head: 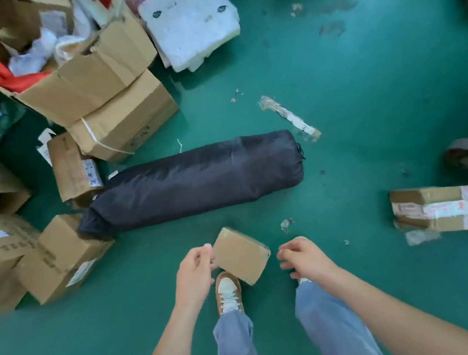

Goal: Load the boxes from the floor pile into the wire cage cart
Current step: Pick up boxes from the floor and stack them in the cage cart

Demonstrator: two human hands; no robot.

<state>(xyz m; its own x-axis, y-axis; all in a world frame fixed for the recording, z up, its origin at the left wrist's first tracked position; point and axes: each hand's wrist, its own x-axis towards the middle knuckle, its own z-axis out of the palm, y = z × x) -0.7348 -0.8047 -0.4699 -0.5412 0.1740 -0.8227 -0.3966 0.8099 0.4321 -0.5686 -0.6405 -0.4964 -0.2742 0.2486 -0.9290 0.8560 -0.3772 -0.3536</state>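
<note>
A small brown cardboard box (242, 255) is held above the green floor, tilted, in front of my feet. My left hand (194, 272) grips its left edge with thumb and fingers. My right hand (303, 255) hovers just right of the box, fingers curled and apart, not touching it. A pile of cardboard boxes (63, 258) lies on the floor at the left. Another flat taped box (448, 208) lies on the floor at the right. No wire cage cart is in view.
A long black fabric bag (196, 180) lies across the floor ahead. A large open carton (78, 70) of rubbish rests on a strapped box (123, 118) at the upper left. White foam (189, 19) lies behind. Tape scraps (289, 115) and a tape roll (464, 152) lie to the right.
</note>
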